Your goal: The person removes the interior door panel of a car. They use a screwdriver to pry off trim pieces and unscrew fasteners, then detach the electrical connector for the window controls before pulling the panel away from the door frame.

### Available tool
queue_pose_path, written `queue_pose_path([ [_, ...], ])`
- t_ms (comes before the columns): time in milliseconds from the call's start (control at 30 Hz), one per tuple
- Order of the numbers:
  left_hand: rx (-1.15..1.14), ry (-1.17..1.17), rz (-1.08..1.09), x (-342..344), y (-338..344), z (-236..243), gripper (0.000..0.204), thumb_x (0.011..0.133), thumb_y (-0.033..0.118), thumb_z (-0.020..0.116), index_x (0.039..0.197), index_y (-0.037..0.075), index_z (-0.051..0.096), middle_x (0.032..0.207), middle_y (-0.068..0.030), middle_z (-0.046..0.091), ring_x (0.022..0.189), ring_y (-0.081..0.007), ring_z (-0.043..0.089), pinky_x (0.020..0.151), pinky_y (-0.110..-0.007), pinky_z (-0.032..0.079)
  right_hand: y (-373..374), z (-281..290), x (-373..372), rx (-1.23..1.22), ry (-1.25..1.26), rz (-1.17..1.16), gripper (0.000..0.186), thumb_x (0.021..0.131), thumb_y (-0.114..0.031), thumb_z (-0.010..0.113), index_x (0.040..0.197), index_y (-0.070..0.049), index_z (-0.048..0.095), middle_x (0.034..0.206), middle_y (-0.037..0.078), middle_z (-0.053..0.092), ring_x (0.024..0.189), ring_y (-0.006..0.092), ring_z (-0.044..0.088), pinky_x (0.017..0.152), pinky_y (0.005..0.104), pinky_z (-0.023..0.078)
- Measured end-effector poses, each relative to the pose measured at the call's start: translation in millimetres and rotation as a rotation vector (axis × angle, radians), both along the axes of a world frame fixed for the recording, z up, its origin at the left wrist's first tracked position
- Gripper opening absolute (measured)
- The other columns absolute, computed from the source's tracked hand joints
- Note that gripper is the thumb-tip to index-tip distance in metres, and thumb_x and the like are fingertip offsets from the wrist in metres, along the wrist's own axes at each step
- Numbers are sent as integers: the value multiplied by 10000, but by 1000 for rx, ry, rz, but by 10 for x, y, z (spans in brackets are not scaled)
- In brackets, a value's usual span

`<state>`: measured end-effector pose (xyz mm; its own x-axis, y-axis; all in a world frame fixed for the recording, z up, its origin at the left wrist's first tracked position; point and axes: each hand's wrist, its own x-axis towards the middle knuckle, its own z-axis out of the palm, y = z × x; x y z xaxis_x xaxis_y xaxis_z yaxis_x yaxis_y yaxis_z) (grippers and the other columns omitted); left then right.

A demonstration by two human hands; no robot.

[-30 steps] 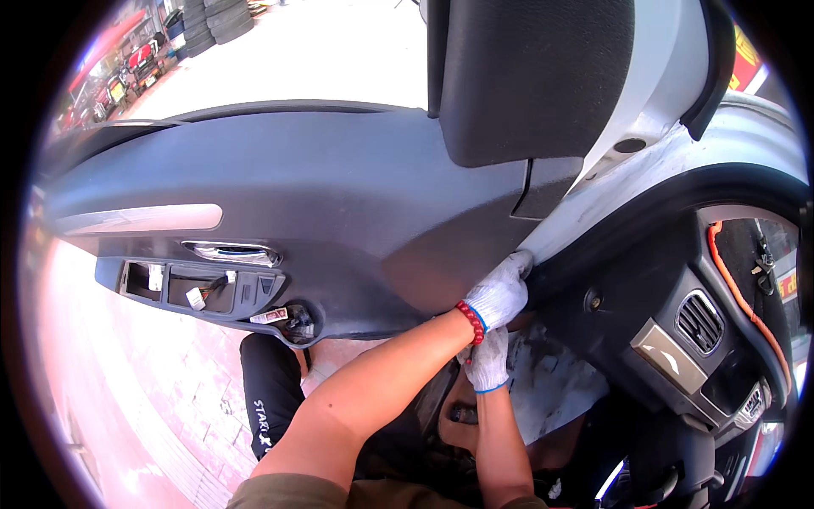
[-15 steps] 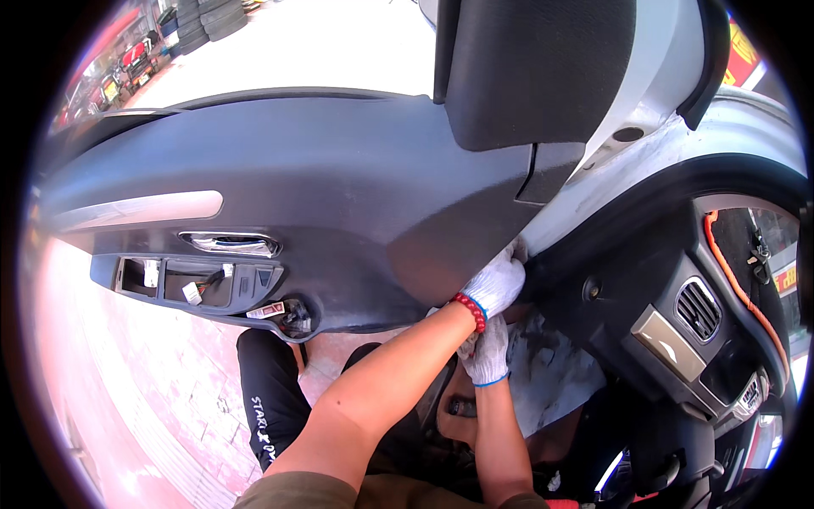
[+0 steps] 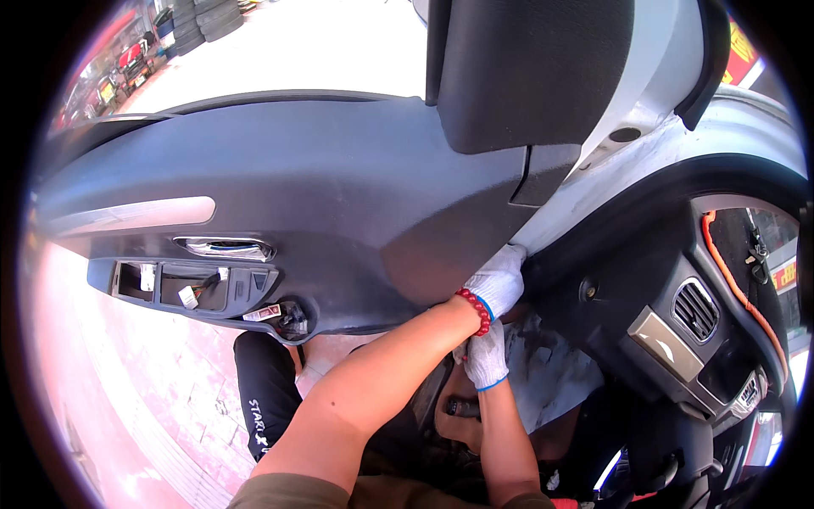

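Both hands wear white knit work gloves and sit close together at the hinge-side edge of an open car door. My left hand (image 3: pixel 497 282), with a red beaded bracelet at the wrist, reaches into the gap between the grey door panel (image 3: pixel 339 187) and the car body. Its fingertips are hidden there. Just below it is my right hand (image 3: pixel 487 358), whose fingers look curled in, partly covered by the left wrist. What they hold, if anything, I cannot make out. The panel carries a chrome-rimmed inner handle (image 3: pixel 225 247) and an uncovered switch recess (image 3: pixel 193 287) with loose white connectors.
On the right stands the dashboard end with a round-edged air vent (image 3: pixel 696 309). The black mirror housing (image 3: pixel 534 76) rises above the door. A small box (image 3: pixel 262 313) lies by the door pocket. Stacked tyres (image 3: pixel 203 21) are at the far left.
My left hand has shifted slightly downward at the door edge, and the right hand has turned a little. The view has moved slightly. Both hands stay at the same gap.
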<state>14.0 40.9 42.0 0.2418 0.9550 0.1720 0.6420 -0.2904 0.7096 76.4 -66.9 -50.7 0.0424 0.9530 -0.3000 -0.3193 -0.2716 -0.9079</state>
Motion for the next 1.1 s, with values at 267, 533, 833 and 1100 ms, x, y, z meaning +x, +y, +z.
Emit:
queue_pose_path([
  [267, -94, -352, -51, -50, -5, 24, 208, 829, -11, 534, 935, 72, 692, 901, -210, 692, 946, -388, 687, 838, -449, 536, 59, 72, -75, 23, 225, -69, 265, 1044, -306, 581, 1157, -67, 575, 769, 68, 648, 483, 164, 589, 388, 290, 440],
  [533, -8, -424, -11, -72, -43, -92, 121, 802, -13, 535, 874, 45, 612, 937, -215, 649, 932, -406, 648, 804, -479, 511, 128, -637, -359, 132, 191, -297, 456, 1104, -354, 305, 1433, -75, 451, 1354, 146, 604, 1135, 298, 653, 937, 462, 562],
  [833, -113, -253, 116, -224, -443, 54, 267, 859, 49, 576, 1126, 31, 560, 1165, -277, 626, 996, -487, 663, 870, -554, 548, 38, -263, -275, 125, 596, -138, 470, 1122, -318, 381, 1533, -91, 376, 1464, 106, 529, 1332, 259, 521, 1116, 399, 430],
  [1100, -118, -387, 154, -183, -478, 141, 394, 867, 51, 582, 1258, 27, 543, 1199, -247, 624, 1065, -435, 654, 933, -503, 535, 90, 405, -244, 112, 168, -174, 402, 1081, -195, 483, 1450, -40, 454, 1343, 107, 597, 1190, 198, 618, 995, 362, 518],
])
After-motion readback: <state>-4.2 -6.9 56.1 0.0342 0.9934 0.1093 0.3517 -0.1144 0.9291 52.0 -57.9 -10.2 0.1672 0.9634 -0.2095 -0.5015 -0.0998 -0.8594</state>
